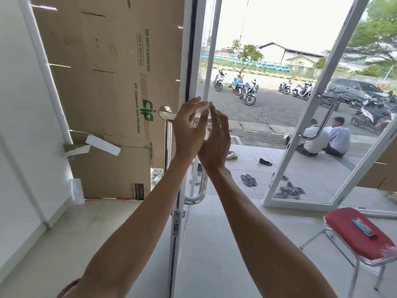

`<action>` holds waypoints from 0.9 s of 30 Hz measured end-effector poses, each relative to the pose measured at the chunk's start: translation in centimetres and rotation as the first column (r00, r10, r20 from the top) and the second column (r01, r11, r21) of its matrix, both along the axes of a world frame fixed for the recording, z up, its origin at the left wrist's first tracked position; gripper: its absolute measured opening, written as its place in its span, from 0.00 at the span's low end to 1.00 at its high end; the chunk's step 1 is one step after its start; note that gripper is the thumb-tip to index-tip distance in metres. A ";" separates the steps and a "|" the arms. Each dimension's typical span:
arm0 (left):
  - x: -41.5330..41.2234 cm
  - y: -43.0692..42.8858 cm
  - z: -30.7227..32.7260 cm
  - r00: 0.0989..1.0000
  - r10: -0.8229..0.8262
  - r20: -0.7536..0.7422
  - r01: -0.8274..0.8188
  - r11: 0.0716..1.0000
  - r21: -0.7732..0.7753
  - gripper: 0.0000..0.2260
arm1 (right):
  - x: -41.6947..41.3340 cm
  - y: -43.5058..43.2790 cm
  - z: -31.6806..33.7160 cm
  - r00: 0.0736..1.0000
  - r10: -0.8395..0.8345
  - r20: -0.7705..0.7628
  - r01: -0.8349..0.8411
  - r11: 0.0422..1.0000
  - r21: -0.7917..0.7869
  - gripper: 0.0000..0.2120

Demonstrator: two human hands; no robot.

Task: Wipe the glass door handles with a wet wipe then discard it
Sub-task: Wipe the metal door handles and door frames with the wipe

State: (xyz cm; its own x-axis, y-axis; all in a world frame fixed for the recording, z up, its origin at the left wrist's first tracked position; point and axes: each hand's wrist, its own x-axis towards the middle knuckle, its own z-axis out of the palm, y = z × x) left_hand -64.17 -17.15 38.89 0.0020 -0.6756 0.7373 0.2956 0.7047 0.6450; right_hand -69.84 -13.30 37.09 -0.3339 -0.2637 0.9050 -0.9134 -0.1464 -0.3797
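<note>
My left hand [189, 127] and my right hand [217, 138] are raised together in front of the edge of the near glass door. A thin, pale wet wipe [202, 109] is pinched between the fingertips of both hands; it is faint and partly hidden. Behind the hands runs the near door's chrome handle [168, 130], with its lower bend [200, 193] showing below my wrists. The far door stands swung open, and its chrome handle [323, 119] is at the right, away from both hands.
A red stool [343, 222] stands at the lower right with a wipe packet [363, 227] on it. Cardboard [107, 82] covers the left glass pane. Shoes and sandals [248, 180] lie on the tiles outside, where two people [326, 138] sit by the step.
</note>
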 end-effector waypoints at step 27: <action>0.0 -3.7 0.0 0.903 0.430 -0.016 -0.428 0.893 -0.139 0.15 | -3.2 -5.7 -4.0 0.952 -0.071 -0.297 0.046 0.995 -0.088 0.12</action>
State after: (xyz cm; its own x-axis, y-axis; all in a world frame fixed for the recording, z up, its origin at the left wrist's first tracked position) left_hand -64.20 -20.85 38.85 0.2571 -0.5052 0.8238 -0.0639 0.8417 0.5362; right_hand -73.09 -18.96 33.05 -0.0572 -0.1750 0.9829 -0.9912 -0.1077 -0.0769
